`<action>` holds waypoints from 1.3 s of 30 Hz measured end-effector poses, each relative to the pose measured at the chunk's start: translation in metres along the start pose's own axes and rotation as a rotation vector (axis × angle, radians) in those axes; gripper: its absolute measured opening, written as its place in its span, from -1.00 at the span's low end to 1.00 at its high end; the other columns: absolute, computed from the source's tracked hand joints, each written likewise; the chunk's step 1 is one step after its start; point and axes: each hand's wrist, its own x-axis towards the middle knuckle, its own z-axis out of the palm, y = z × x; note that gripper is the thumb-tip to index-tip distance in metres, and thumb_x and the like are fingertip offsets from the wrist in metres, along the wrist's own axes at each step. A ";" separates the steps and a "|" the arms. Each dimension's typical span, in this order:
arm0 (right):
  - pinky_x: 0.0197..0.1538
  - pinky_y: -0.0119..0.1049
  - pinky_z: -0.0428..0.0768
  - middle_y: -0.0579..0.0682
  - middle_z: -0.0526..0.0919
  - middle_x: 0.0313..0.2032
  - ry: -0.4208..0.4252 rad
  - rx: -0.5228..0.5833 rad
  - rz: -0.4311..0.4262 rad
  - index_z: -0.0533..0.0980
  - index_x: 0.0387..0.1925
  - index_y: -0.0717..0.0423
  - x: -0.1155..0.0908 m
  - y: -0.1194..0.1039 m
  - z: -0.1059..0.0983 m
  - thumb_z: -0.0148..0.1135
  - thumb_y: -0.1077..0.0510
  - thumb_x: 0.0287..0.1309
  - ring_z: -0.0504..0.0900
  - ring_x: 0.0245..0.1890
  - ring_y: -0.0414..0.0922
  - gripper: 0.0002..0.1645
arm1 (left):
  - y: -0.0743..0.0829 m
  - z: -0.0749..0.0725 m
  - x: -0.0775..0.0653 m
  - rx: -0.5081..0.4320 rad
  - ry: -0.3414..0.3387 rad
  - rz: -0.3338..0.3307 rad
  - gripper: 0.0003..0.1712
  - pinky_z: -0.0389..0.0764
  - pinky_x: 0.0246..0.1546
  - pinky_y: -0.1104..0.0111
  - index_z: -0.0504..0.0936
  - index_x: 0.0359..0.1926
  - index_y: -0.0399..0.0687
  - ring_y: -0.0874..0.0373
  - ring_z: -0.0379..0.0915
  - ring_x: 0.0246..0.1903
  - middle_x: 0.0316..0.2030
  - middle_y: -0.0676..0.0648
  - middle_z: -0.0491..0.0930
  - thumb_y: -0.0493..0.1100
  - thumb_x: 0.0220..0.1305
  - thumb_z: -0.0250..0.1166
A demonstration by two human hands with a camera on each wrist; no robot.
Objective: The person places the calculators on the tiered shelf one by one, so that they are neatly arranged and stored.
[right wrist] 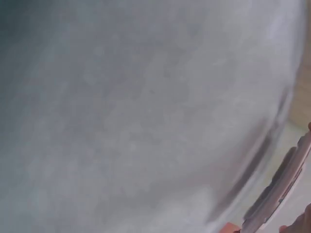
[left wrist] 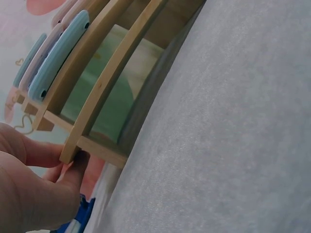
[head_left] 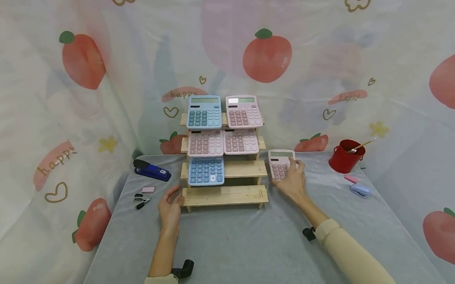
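A stepped wooden rack (head_left: 225,196) stands in the middle of the table and carries several calculators. On its top step are a blue calculator (head_left: 204,112) and a pink one (head_left: 244,111). Two pink calculators (head_left: 205,143) sit side by side below them, and another blue calculator (head_left: 206,171) leans at the left of the step under those. My left hand (head_left: 170,211) pinches the left end of the lowest board (left wrist: 104,87) between thumb and fingers. To the right of the rack, my right hand (head_left: 293,179) grips a pink calculator (head_left: 280,166) by its edges, tilted face toward me.
At the left lie a blue stapler (head_left: 151,170), a pink eraser (head_left: 148,190) and a black-and-silver clipper-like tool (head_left: 141,200). A red bucket (head_left: 342,161) holding a brush, a pink eraser (head_left: 351,179) and a small light-blue stapler (head_left: 360,191) are at the right. Printed curtains surround the table.
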 end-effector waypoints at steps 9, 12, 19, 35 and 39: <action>0.05 0.22 0.56 0.28 0.13 0.39 0.067 0.074 -0.093 0.16 0.56 0.08 -0.026 -0.033 -0.041 0.68 -0.01 -0.25 0.51 0.00 0.30 0.34 | 0.002 -0.003 0.000 -0.007 -0.002 0.017 -0.40 0.52 0.25 0.35 0.42 0.39 -0.33 -0.16 0.38 0.40 0.41 -0.28 0.41 -0.57 0.35 0.14; 0.01 0.20 0.56 0.23 0.13 0.41 0.069 0.087 -0.115 0.18 0.55 0.06 -0.038 -0.046 -0.057 0.67 0.00 -0.22 0.53 0.00 0.27 0.30 | 0.003 -0.004 0.000 -0.003 -0.003 0.014 -0.40 0.51 0.29 0.29 0.43 0.39 -0.34 -0.17 0.38 0.40 0.41 -0.29 0.41 -0.57 0.34 0.15; -0.02 0.08 0.54 0.25 0.19 0.36 0.046 0.064 -0.211 0.23 0.52 0.13 -0.073 -0.067 -0.081 0.68 0.02 -0.23 0.51 0.02 0.22 0.26 | 0.003 -0.004 0.001 0.001 0.005 0.010 -0.41 0.51 0.31 0.24 0.45 0.38 -0.30 -0.16 0.39 0.39 0.40 -0.27 0.42 -0.57 0.34 0.15; -0.27 -0.14 0.59 0.07 0.28 0.35 -0.059 0.124 -0.364 0.30 0.50 -0.03 -0.106 -0.121 -0.055 0.68 0.01 -0.33 0.61 -0.26 0.08 0.26 | 0.001 -0.003 0.000 0.004 -0.005 0.021 -0.41 0.55 0.20 0.41 0.43 0.38 -0.33 -0.17 0.39 0.40 0.40 -0.28 0.42 -0.56 0.35 0.15; -0.20 -0.06 0.61 0.08 0.28 0.34 -0.069 0.110 -0.349 0.31 0.49 -0.06 -0.101 -0.131 -0.041 0.67 0.00 -0.33 0.61 -0.19 0.14 0.24 | 0.000 -0.003 -0.001 0.002 -0.010 0.016 -0.41 0.53 0.24 0.35 0.43 0.39 -0.34 -0.17 0.39 0.39 0.40 -0.28 0.42 -0.57 0.35 0.15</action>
